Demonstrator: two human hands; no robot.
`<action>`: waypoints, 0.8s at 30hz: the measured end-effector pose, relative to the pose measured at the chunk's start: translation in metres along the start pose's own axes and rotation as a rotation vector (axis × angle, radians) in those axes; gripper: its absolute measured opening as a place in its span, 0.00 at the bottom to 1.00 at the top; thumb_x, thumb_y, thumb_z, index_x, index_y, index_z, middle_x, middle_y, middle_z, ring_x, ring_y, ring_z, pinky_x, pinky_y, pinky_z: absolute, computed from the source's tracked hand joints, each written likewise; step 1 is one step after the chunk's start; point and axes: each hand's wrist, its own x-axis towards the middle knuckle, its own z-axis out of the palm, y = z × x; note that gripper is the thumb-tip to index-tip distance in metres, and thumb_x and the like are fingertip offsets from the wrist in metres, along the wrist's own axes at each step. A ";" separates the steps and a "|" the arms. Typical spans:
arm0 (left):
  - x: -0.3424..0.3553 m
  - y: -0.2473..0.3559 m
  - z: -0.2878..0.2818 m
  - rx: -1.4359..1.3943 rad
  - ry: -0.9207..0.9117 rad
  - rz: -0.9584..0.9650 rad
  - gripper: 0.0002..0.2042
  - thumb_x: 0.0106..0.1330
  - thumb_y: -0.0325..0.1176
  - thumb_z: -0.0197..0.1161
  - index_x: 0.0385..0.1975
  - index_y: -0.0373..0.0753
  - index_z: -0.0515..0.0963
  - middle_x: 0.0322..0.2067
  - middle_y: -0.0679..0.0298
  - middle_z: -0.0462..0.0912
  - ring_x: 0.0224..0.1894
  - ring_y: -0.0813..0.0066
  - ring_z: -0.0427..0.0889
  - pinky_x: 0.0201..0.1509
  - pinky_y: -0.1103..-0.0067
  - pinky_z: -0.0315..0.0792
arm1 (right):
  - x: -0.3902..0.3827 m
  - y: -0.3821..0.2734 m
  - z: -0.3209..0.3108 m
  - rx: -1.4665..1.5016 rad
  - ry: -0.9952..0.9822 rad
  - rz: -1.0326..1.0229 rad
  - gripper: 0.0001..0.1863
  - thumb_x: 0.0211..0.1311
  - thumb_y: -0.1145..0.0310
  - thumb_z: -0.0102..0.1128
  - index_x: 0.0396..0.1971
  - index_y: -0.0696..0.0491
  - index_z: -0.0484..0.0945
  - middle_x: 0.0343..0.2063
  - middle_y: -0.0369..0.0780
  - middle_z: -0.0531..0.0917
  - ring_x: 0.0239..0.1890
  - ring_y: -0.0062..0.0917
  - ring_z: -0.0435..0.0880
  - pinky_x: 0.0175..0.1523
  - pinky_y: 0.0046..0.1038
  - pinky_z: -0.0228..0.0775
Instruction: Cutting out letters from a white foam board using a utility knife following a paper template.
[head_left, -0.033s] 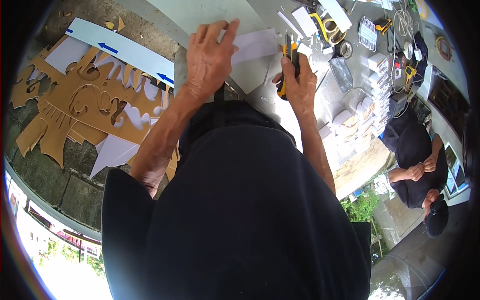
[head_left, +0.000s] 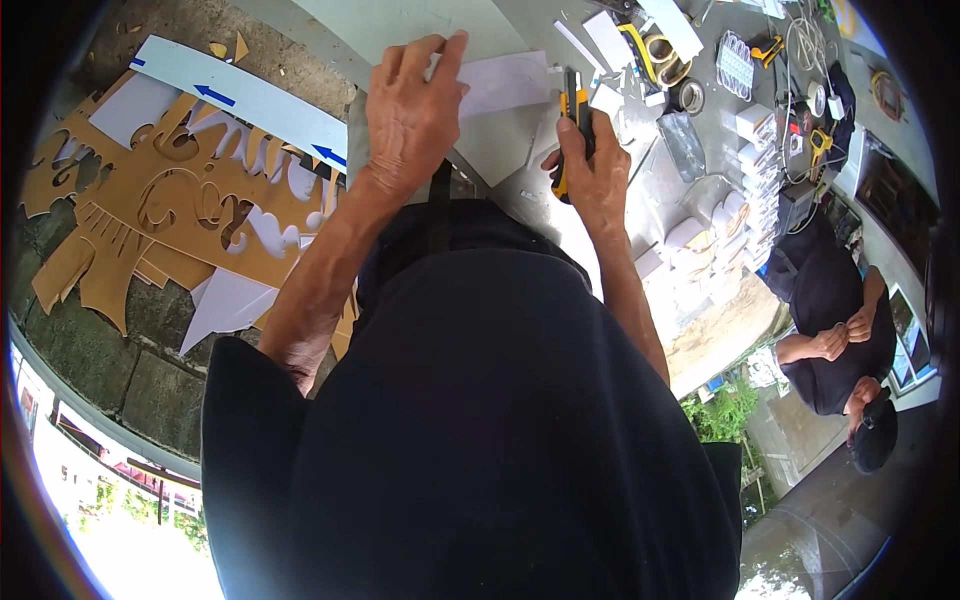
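Observation:
A yellow-and-black utility knife [head_left: 574,100] stands upright in my right hand [head_left: 592,168], which is closed round its handle. Its front end points away from me. To its left, a pale translucent strip [head_left: 505,82] lies on the grey work surface [head_left: 505,148]. My left hand [head_left: 415,115] is over the strip's left end, fingers bent but apart, index finger reaching forward. Its palm side is hidden, and I see nothing gripped in it. A small white piece [head_left: 606,98] lies just right of the knife.
Tape rolls [head_left: 690,96], a dark flat block [head_left: 682,148] and stacked white pieces [head_left: 755,170] crowd the table's right side. Brown cut-out sheets [head_left: 150,215] and a long white board [head_left: 260,105] with blue arrows are at left. Another person [head_left: 840,320] is at far right.
My left hand has shifted slightly left, and the pale strip has moved a little left and away. My right hand has moved slightly left and nearer me with the utility knife.

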 end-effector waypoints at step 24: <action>0.052 -0.051 -0.049 -0.126 -0.510 0.351 0.23 0.57 0.22 0.66 0.55 0.45 0.84 0.64 0.65 0.79 0.65 0.57 0.73 0.68 0.60 0.65 | 0.010 -0.018 0.002 -0.572 -0.327 -0.205 0.13 0.76 0.60 0.56 0.41 0.55 0.71 0.21 0.48 0.83 0.22 0.46 0.84 0.28 0.45 0.74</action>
